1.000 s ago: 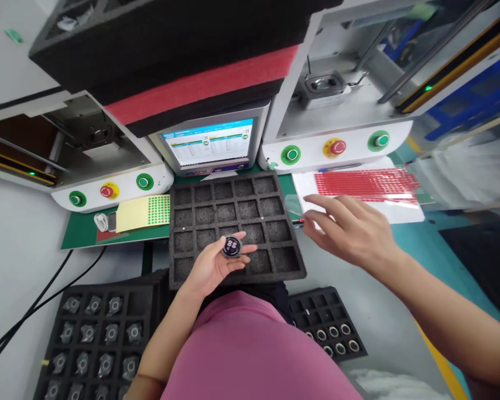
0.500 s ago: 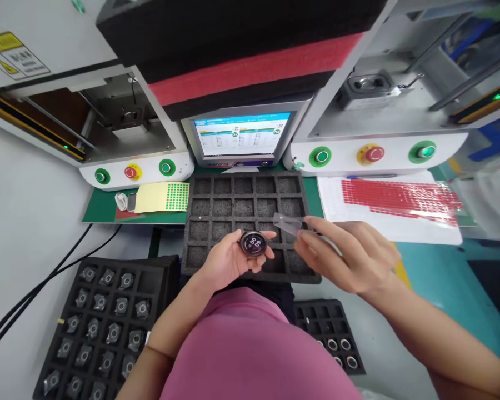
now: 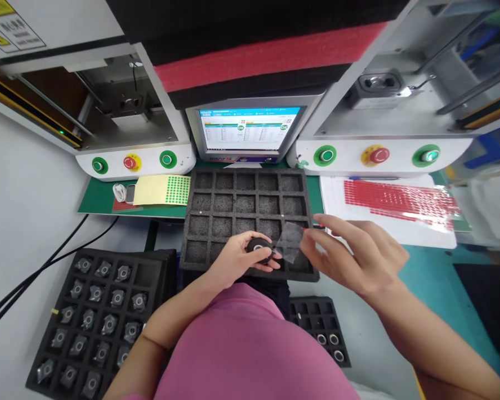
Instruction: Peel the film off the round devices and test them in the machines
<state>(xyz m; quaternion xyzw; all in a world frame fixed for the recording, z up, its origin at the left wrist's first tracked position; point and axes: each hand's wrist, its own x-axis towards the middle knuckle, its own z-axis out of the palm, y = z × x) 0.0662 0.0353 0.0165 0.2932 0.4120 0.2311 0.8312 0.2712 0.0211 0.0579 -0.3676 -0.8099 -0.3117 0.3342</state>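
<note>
My left hand (image 3: 235, 258) grips a round black smartwatch body (image 3: 257, 244), thumb across it, its ringed back facing up. Between the thumb and fingers of my right hand (image 3: 356, 253) is a small clear plastic bag (image 3: 290, 243) with a bit of red at its edge. The bag hangs beside the watch; whether the two touch, I cannot tell. Both hands are over a black foam tray (image 3: 210, 219) divided into square compartments, and they hide part of its near right side.
At lower left, a foam tray (image 3: 139, 275) holds several bagged watch parts. A smaller tray (image 3: 323, 314) with ring-shaped parts lies low right. Behind stand a screen (image 3: 250, 130) and two button-fronted machines. Red label sheets (image 3: 391, 197) and a green-dot sticker sheet (image 3: 152, 190) flank the middle tray.
The watch has turned from its lit face to its back in my left hand, with the thumb now over it. The clear bag now spreads wider beside it. The camera view has shifted slightly.
</note>
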